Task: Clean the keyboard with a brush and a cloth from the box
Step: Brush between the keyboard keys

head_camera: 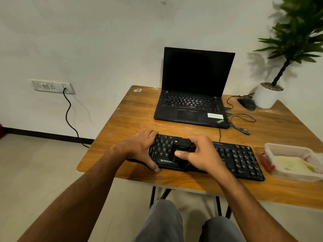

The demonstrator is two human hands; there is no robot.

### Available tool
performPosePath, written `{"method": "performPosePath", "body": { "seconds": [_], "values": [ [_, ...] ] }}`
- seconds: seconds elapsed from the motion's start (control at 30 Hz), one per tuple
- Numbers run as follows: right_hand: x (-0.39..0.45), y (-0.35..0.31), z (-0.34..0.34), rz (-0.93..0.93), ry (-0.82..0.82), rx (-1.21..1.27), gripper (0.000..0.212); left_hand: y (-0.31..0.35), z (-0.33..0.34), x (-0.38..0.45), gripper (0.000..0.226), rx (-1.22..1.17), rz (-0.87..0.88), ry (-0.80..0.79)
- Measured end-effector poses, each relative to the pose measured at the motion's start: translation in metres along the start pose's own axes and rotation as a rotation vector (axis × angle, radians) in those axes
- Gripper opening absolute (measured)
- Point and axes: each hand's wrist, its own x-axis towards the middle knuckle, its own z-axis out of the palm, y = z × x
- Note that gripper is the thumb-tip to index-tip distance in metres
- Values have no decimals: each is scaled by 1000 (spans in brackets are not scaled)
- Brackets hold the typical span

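Now brush (181, 145) between right fingers (180, 154).

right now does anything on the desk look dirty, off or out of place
The wooden table has pale dusty smears near the laptop, and a small scrap lies at its far left corner. The keyboard sits slightly askew. Nothing looks spilled or broken.
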Motion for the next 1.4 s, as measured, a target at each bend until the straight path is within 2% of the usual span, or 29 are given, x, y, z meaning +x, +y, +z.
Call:
{"method": "performPosePath", "body": {
  "seconds": [0.1,0.27,0.47,0.6,0.8,0.97,1.17,1.33,1.4],
  "values": [
    [0,-2,-5,5,-31,38,18,-3,2,0,149,-15,-15,-5],
    [-2,1,6,-24,100,45,25,-3,3,0,154,-43,-14,-4],
    [-10,3,-3,-8,7,-7,23,-3,3,2,145,-28,-9,3],
    [-2,4,-4,3,124,36,28,-1,2,1,143,-28,-1,8],
    [-13,3,2,3,19,-14,24,-1,3,1,143,-29,-11,6],
    [-1,-6,8,-7,123,79,27,-3,3,2,144,-33,-14,-3],
    [-11,-7,20,-19,-9,13,25,-1,2,1,143,-22,-22,-6],
    [-2,-6,14,-16,151,139,19,1,1,2,140,-28,-13,0],
    [-5,-7,22,-27,156,128,23,1,1,2,139,-25,-17,2]
  ]
}}
